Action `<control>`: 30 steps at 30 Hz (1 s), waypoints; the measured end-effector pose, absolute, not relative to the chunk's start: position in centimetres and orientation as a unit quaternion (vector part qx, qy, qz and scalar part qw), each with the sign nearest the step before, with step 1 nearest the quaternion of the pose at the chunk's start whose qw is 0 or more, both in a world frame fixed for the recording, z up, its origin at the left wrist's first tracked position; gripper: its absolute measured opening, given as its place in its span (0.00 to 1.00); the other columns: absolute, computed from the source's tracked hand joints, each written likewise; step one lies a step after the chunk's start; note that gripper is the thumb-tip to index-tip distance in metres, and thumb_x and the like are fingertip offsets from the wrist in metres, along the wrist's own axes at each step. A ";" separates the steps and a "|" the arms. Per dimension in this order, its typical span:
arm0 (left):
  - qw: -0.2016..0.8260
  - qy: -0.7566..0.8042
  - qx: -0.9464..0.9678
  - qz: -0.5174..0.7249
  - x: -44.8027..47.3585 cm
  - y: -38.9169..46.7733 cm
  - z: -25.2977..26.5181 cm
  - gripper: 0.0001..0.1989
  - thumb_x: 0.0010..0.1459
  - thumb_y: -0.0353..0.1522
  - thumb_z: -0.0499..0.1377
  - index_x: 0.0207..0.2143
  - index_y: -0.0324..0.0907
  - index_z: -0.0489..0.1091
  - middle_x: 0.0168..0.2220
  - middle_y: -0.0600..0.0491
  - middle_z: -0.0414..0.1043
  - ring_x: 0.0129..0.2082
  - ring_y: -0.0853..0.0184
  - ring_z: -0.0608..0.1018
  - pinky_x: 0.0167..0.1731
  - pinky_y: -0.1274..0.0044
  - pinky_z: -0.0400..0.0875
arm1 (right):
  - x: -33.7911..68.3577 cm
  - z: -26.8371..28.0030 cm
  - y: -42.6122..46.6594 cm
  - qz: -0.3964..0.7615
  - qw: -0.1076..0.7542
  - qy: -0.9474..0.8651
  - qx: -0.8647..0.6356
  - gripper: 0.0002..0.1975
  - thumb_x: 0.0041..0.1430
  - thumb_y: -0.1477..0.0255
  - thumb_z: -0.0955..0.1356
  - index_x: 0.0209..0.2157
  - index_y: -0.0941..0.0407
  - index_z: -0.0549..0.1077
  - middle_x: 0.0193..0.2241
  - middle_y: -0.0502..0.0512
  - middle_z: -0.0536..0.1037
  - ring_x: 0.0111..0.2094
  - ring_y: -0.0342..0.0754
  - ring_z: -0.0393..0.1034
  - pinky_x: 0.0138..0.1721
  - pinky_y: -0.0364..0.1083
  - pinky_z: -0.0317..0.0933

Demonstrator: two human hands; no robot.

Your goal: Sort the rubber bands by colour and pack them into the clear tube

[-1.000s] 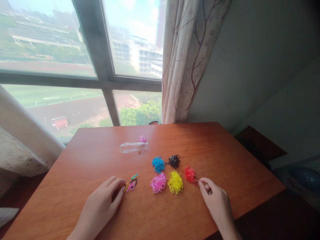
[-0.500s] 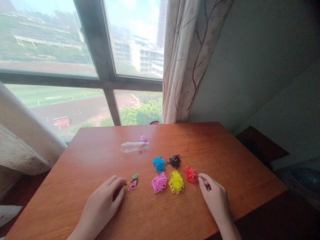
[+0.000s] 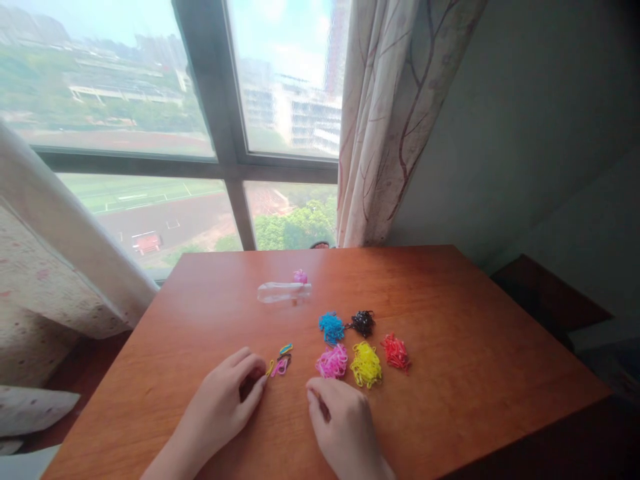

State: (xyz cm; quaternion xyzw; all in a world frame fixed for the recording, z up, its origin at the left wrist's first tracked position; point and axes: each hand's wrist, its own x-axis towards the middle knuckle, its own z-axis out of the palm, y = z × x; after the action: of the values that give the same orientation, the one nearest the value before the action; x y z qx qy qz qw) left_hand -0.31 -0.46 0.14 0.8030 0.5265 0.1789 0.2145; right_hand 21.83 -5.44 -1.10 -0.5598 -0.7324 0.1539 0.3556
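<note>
My left hand (image 3: 225, 393) rests on the table, finger and thumb closed at the end of a yellow rubber band (image 3: 271, 367). That band belongs to a short looped row with pink bands (image 3: 281, 366) and a dark one, and a blue-and-yellow looped pair (image 3: 286, 349) lies just behind. My right hand (image 3: 345, 417) is in front of the pink pile (image 3: 332, 361), fingertips pinched; whatever is between them is too small to make out. Around it lie a yellow pile (image 3: 367, 365), a red pile (image 3: 396, 352), a blue pile (image 3: 331, 327) and a black pile (image 3: 363, 323) of small rubber bands.
Farther back on the wooden table (image 3: 475, 320) lie a clear plastic bag (image 3: 280, 292) and a small pink-purple object (image 3: 300, 277). Behind the table are a window and a patterned curtain (image 3: 375, 133). Another curtain (image 3: 65, 247) hangs at the left.
My right hand has moved left, from the red pile to in front of the pink pile. My left hand keeps its place at the yellow band. The whole view has shifted slightly.
</note>
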 end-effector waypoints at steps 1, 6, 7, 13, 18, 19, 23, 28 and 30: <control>0.211 0.526 0.805 0.176 -0.3 -0.5 0.2 0.07 0.62 0.32 0.51 0.31 0.44 0.66 0.30 0.55 0.68 0.30 0.68 0.73 0.31 0.79 0.65 | 21.4 -1.3 -5.5 0.157 0.345 -0.736 -0.562 0.11 0.62 0.76 0.60 0.32 0.52 0.72 0.25 0.49 0.77 0.27 0.46 0.72 0.30 0.42 0.56; 0.195 0.526 0.810 0.170 -0.1 -0.3 0.1 0.08 0.62 0.31 0.51 0.29 0.44 0.65 0.30 0.55 0.68 0.31 0.67 0.73 0.32 0.79 0.66 | 20.7 -2.0 -5.5 0.156 0.311 -0.745 -0.569 0.10 0.61 0.77 0.61 0.30 0.52 0.70 0.25 0.48 0.76 0.27 0.45 0.71 0.29 0.43 0.52; 0.195 0.525 0.811 0.169 -0.1 -0.3 0.0 0.09 0.62 0.31 0.51 0.29 0.44 0.65 0.30 0.55 0.69 0.31 0.67 0.73 0.32 0.79 0.66 | 20.7 -2.0 -5.6 0.157 0.309 -0.746 -0.569 0.10 0.60 0.78 0.61 0.30 0.52 0.70 0.25 0.48 0.76 0.27 0.45 0.70 0.29 0.43 0.51; 0.202 0.522 0.810 0.174 -0.2 -0.2 -0.1 0.09 0.64 0.32 0.50 0.31 0.44 0.68 0.32 0.54 0.70 0.33 0.66 0.75 0.34 0.78 0.67 | 20.9 -2.2 -5.7 0.156 0.306 -0.754 -0.560 0.09 0.59 0.79 0.61 0.31 0.52 0.69 0.26 0.48 0.76 0.29 0.45 0.71 0.31 0.42 0.52; 0.218 0.531 0.795 0.197 -0.4 -0.2 -0.2 0.09 0.63 0.33 0.51 0.31 0.44 0.69 0.30 0.55 0.70 0.30 0.68 0.74 0.32 0.79 0.67 | 20.9 -2.2 -5.8 0.146 0.312 -0.758 -0.554 0.09 0.58 0.79 0.61 0.29 0.52 0.68 0.25 0.48 0.75 0.27 0.44 0.70 0.29 0.43 0.50; 0.221 0.531 0.792 0.204 -0.4 -0.2 -0.2 0.09 0.63 0.33 0.52 0.31 0.44 0.69 0.30 0.56 0.70 0.29 0.68 0.74 0.31 0.80 0.67 | 20.9 -2.2 -5.9 0.146 0.313 -0.758 -0.553 0.09 0.58 0.79 0.61 0.29 0.52 0.68 0.25 0.48 0.75 0.27 0.44 0.70 0.29 0.43 0.50; 0.220 0.524 0.790 0.229 0.5 -0.1 0.3 0.08 0.62 0.33 0.53 0.32 0.44 0.70 0.29 0.56 0.70 0.25 0.70 0.73 0.28 0.81 0.67 | 21.4 -2.1 -6.1 0.153 0.321 -0.759 -0.545 0.09 0.58 0.79 0.61 0.29 0.52 0.68 0.25 0.48 0.74 0.27 0.44 0.69 0.29 0.43 0.50; 0.220 0.467 0.827 0.222 4.5 0.5 2.5 0.10 0.63 0.29 0.50 0.32 0.44 0.70 0.31 0.54 0.71 0.28 0.70 0.74 0.30 0.81 0.67 | 22.0 -2.3 -6.7 0.136 0.320 -0.768 -0.538 0.09 0.57 0.79 0.61 0.30 0.52 0.68 0.24 0.47 0.74 0.26 0.44 0.69 0.28 0.43 0.49; 0.217 0.438 0.848 0.207 6.8 1.1 3.5 0.09 0.61 0.28 0.51 0.32 0.44 0.70 0.32 0.53 0.72 0.29 0.70 0.74 0.29 0.81 0.67 | 22.1 -2.4 -6.9 0.117 0.317 -0.773 -0.537 0.08 0.58 0.78 0.61 0.29 0.52 0.67 0.23 0.47 0.74 0.25 0.44 0.69 0.28 0.43 0.50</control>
State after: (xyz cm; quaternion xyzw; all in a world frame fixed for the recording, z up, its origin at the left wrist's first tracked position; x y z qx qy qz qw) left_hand 6.79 1.07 3.51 0.8477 0.4376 0.2070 0.2170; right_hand 22.14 -6.88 -2.45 -0.5374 -0.7725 0.1170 0.3174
